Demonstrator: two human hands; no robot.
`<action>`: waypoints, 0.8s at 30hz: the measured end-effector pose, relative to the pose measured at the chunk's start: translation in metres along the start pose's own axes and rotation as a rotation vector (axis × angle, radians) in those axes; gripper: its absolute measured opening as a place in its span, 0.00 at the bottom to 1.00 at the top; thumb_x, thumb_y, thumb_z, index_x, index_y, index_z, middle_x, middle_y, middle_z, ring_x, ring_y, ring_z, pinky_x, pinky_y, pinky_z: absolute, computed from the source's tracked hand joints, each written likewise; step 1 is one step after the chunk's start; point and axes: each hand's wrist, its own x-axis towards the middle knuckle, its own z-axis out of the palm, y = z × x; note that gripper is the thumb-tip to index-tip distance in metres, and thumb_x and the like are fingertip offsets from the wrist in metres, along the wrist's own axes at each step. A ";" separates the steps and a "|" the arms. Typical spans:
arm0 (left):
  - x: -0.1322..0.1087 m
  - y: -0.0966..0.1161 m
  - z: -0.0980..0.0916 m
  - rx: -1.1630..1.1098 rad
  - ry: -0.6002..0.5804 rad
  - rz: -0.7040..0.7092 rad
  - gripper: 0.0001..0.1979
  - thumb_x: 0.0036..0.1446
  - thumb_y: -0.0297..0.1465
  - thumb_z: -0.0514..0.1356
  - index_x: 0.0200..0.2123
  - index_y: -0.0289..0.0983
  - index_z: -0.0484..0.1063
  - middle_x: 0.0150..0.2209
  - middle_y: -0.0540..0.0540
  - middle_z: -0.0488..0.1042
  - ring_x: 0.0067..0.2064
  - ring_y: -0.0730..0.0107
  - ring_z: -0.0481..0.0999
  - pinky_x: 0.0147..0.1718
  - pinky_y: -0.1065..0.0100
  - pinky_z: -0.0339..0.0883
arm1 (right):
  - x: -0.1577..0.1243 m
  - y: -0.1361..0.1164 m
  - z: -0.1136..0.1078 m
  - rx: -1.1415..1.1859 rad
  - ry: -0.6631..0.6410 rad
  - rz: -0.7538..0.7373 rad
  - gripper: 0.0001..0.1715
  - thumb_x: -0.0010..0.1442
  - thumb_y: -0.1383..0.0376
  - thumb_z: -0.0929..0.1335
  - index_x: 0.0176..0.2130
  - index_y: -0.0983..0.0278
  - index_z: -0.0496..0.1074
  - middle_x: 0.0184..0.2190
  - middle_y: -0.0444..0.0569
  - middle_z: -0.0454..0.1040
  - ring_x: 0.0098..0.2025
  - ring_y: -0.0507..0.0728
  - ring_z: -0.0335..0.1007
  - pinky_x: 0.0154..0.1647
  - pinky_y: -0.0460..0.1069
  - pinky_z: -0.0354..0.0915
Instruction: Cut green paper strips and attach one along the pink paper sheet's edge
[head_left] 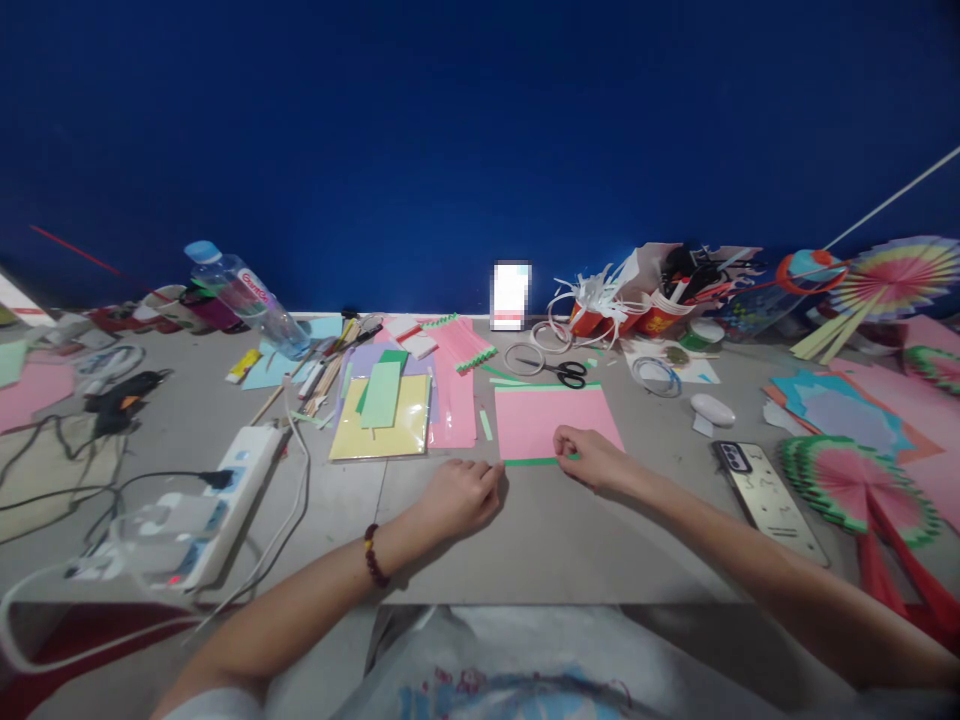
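A pink paper sheet point(551, 418) lies flat on the grey counter point(570, 530), just far of both hands, with a thin green paper strip point(529, 462) running along its near edge and another green strip along its far edge. The right hand point(592, 455) rests on the near right part of the sheet, fingers curled down and pinching or pressing the near strip against the paper. The left hand point(459, 494) lies on the counter just left of the sheet's near corner, loosely curled with its fingertips at the strip's left end; whether it grips anything cannot be told. Judging by the two edges already trimmed in green, the bordering looks well along, with the near strip seemingly being smoothed down and the sheet not yet folded. Black-handled scissors point(564, 372) and a tape ring point(523, 358) sit just far of the sheet. To the left lie a matte yellow sheet point(379, 430) under a pale green strip; to the right, a phone point(769, 487) and a pleated pink-and-green paper fan point(859, 482).
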 end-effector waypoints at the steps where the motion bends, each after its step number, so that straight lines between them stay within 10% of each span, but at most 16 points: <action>1: 0.000 0.000 0.000 0.004 0.002 0.000 0.13 0.54 0.26 0.53 0.42 0.34 0.72 0.23 0.47 0.72 0.23 0.65 0.73 0.22 0.66 0.60 | 0.000 0.000 0.000 -0.005 0.001 -0.002 0.09 0.51 0.76 0.62 0.30 0.62 0.60 0.20 0.37 0.65 0.15 0.46 0.56 0.19 0.43 0.51; 16: 0.009 0.002 -0.009 -0.077 -0.097 -0.124 0.06 0.56 0.29 0.53 0.34 0.36 0.69 0.29 0.44 0.72 0.32 0.62 0.72 0.28 0.65 0.64 | 0.002 0.010 -0.005 -0.075 -0.009 0.028 0.05 0.57 0.69 0.65 0.31 0.61 0.61 0.19 0.39 0.68 0.22 0.51 0.64 0.27 0.44 0.55; 24: 0.036 0.034 0.000 -0.171 -0.039 0.241 0.19 0.59 0.27 0.49 0.53 0.29 0.64 0.50 0.35 0.72 0.53 0.58 0.69 0.50 0.60 0.66 | 0.002 0.007 -0.004 -0.077 -0.003 0.010 0.05 0.57 0.68 0.65 0.31 0.61 0.62 0.17 0.38 0.67 0.22 0.51 0.64 0.27 0.45 0.56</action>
